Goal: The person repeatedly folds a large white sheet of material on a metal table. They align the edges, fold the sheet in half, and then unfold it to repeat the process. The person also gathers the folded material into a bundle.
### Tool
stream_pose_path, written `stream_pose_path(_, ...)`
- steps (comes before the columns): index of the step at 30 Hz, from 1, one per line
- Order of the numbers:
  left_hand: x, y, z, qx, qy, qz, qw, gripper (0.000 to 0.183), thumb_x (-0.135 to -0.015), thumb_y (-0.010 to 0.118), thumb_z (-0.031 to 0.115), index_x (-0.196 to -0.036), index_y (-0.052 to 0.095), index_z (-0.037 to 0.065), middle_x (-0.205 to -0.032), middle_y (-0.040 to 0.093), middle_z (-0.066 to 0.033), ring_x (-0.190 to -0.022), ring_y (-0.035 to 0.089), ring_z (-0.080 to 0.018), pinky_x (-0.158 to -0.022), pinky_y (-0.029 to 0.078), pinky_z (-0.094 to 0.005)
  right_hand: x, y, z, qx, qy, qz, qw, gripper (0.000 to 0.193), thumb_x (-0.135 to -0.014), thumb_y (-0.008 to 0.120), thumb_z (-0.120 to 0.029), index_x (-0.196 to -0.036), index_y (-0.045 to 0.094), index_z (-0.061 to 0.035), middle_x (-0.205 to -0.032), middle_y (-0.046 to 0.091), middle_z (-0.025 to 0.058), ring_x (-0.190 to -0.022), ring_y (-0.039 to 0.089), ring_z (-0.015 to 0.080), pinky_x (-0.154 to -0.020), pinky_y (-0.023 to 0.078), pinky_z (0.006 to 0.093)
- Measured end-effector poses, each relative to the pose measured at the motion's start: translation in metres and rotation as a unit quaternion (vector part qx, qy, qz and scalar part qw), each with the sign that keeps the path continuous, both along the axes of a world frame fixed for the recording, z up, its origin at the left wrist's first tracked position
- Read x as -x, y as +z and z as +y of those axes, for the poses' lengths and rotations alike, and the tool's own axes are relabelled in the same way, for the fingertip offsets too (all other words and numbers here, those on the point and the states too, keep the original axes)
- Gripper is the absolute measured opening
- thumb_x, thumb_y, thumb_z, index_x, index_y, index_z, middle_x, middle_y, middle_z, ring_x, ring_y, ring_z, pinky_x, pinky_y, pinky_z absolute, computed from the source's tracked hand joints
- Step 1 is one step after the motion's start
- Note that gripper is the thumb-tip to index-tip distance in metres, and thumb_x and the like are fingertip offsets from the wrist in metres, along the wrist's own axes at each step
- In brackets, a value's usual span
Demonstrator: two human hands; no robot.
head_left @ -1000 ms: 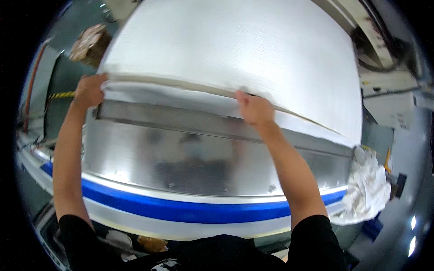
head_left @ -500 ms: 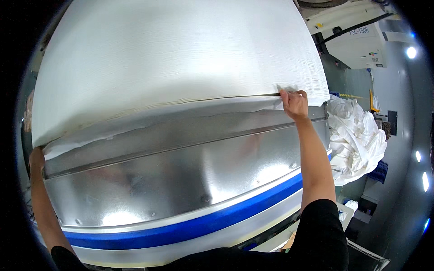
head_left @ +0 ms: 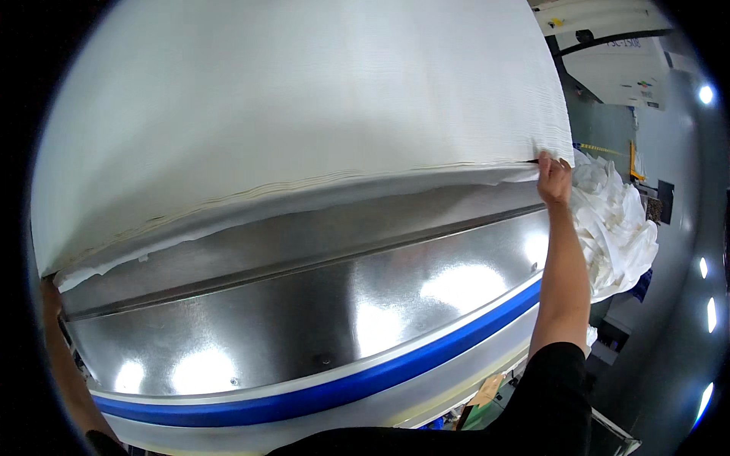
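A broad white fabric sheet (head_left: pixel 319 91) with fine crosswise ripples fills the upper middle. Its lower edge droops in a loose strip over a shiny metal panel (head_left: pixel 289 296). At the right end of that edge, my right hand (head_left: pixel 554 178) is closed on the fabric, thumb on top, close to the sheet's right side. Far to the left, my left hand (head_left: pixel 50 295) is at the opposite end of the edge, partly dark and cut by the picture's rim. Its fingers go under the fabric and are hidden.
A blue band (head_left: pixel 319 399) runs along the machine's near side, below the metal panel. To the right lies a heaped white cloth (head_left: pixel 612 228). Farther back is a white machine cabinet (head_left: pixel 616 72). A brown cardboard piece (head_left: pixel 487 389) shows near my right sleeve.
My right hand has slid right along the fabric edge, toward the sheet's side. The left hand sits lower and farther left in view. The whole view has shifted slightly.
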State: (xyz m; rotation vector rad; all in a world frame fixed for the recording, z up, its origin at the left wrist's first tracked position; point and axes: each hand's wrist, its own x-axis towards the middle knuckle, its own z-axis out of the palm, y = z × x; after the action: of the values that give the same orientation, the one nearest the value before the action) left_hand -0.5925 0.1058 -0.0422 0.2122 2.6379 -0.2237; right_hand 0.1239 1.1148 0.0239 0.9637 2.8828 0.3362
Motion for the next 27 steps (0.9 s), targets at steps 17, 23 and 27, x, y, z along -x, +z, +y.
stream_pose_path(17,-0.082,0.125,0.092,0.335,-0.252,0.048,0.906,0.034,-0.087,0.044,0.008,-0.12,0.053,0.006,-0.111,0.059,-0.0181,-0.099,0.059,-0.0326,-0.085,0.047,-0.0419,-0.061,0.05,0.06,0.088,-0.098,-0.1,0.986,0.025,-0.082,0.05,-0.014,-0.099,0.068,-0.0099,-0.097,0.065,0.0176,-0.092,0.06,0.0337,-0.082,0.047,0.0414)
stream_pose_path(23,-0.204,0.179,-0.032,0.229,-0.142,0.03,0.963,0.035,-0.088,0.045,0.019,-0.12,0.049,0.006,-0.111,0.057,-0.0195,-0.102,0.055,-0.0381,-0.084,0.044,-0.0466,-0.215,0.11,-0.053,-0.024,-0.18,0.167,0.969,0.028,-0.082,0.046,-0.017,-0.096,0.068,-0.004,-0.077,0.064,0.0177,-0.071,0.061,0.03,-0.067,0.047,0.039)
stream_pose_path(27,-0.331,0.122,-0.013,0.024,-0.072,0.071,0.995,0.044,-0.085,0.054,0.026,-0.124,0.048,0.005,-0.116,0.055,-0.0209,-0.102,0.055,-0.0389,-0.084,0.044,-0.0442,-0.292,0.029,-0.16,0.167,-0.395,0.397,0.812,0.028,-0.089,0.045,-0.016,-0.084,0.064,0.0027,-0.071,0.059,0.0068,-0.063,0.051,0.0176,-0.058,0.042,0.0348)
